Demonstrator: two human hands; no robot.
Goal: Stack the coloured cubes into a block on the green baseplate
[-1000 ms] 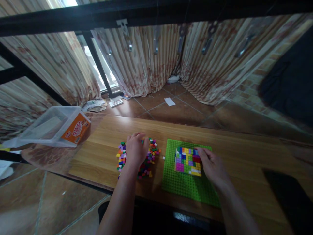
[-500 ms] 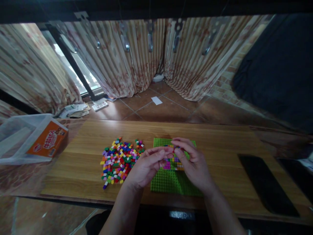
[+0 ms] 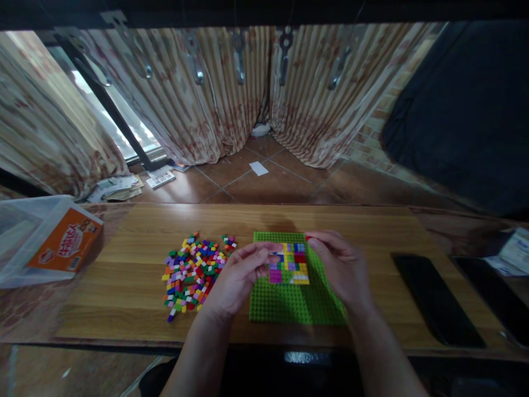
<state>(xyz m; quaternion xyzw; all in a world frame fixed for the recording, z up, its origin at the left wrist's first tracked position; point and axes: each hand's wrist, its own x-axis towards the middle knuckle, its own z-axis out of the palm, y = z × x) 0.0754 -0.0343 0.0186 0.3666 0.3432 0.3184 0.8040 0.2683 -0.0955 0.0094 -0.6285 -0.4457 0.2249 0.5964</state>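
Observation:
My right hand (image 3: pixel 342 266) pinches a small red building brick (image 3: pixel 308 238) between thumb and fingertips, above the right side of the green studded baseplate (image 3: pixel 285 306). On the plate lies a patch of joined bricks (image 3: pixel 289 266) in yellow, red, blue, purple, magenta and white. My left hand (image 3: pixel 242 273) hovers over the plate's left edge, thumb and fingers closed together. Whatever its fingertips hold, if anything, is too small to make out. They cover the left corner of the patch. Left of this hand spreads a pile of loose colourful bricks (image 3: pixel 192 275).
A clear plastic bin (image 3: pixel 33 220) with an orange label stands at the table's left end. Two dark flat slabs (image 3: pixel 436 300) lie at the right. The wooden tabletop (image 3: pixel 124 275) ends near my body. Curtains (image 3: pixel 215 110) hang beyond the tiled floor.
My hands have drawn apart: the right one has moved right with the red brick. More of the brick patch now shows between them. The whole view has shifted slightly.

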